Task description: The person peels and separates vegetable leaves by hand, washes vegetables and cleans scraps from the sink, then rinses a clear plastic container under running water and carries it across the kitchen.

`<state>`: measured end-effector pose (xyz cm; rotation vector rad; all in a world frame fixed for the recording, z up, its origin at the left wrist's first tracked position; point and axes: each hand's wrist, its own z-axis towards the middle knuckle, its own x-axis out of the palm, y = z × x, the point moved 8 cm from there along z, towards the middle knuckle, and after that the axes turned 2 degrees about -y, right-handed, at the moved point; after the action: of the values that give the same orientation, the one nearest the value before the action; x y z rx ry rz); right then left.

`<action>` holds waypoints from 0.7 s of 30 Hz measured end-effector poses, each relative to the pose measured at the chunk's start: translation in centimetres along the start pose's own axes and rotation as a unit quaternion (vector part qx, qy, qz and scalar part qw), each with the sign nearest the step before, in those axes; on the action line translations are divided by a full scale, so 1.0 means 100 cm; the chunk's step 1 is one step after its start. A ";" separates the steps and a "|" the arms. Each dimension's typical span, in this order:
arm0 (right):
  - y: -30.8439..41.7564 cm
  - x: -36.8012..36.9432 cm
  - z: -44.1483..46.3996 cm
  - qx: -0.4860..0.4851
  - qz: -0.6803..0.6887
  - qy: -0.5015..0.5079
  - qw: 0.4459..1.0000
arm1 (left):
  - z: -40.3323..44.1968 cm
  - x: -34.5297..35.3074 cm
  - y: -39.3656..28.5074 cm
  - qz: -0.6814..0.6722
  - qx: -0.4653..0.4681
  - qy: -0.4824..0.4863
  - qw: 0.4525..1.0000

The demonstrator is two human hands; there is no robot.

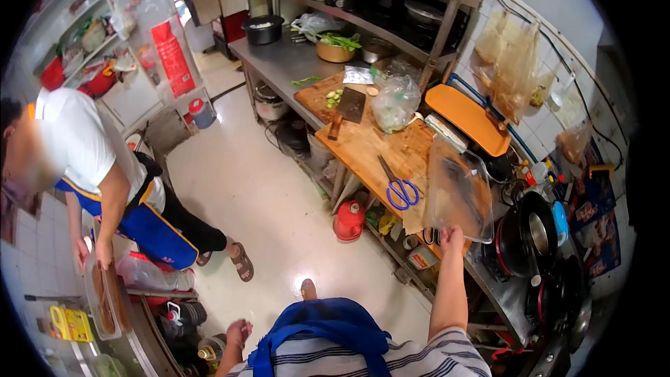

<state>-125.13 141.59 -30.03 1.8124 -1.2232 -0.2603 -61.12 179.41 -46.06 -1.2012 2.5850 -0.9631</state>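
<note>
My right hand [452, 239] grips the near edge of a clear plastic container [457, 188], which is tilted over the right part of the wooden board [377, 141]. Left of the container lie scissors with purple handles [403, 193]. Farther back on the board are a cleaver [351, 105], some sliced green vegetable [333, 98] and a plastic bag [396, 103]. My left hand [239, 333] hangs low above the floor with its fingers curled, and whether it holds anything is hidden.
A co-worker [105, 160] stands at the left, holding a long container [103, 293]. A red jug [350, 220] stands on the floor by the bench. Black pans [534, 227] are at the right. An orange tray [469, 119] leans behind the board.
</note>
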 end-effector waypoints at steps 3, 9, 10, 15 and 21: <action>-0.001 -0.002 -0.067 0.002 -0.014 0.075 0.997 | -0.037 0.045 -0.045 0.029 0.046 -0.026 0.998; -0.027 -0.019 -0.165 0.001 -0.215 0.270 0.939 | -0.090 0.058 -0.027 0.036 0.065 0.012 0.997; -0.033 -0.021 -0.179 0.004 -0.249 0.289 0.924 | -0.105 0.055 -0.025 0.020 0.066 0.003 0.998; -0.086 -0.004 -0.265 0.025 -0.394 0.455 0.798 | -0.200 0.036 -0.047 -0.199 0.143 0.117 0.962; -0.169 0.040 -0.421 0.026 -0.520 0.666 0.535 | -0.320 -0.058 -0.042 -0.289 0.266 0.093 0.915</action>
<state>-87.11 163.57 -17.93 1.7713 1.0040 0.5075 -66.31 197.45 -19.13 -1.7803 1.8627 -1.8165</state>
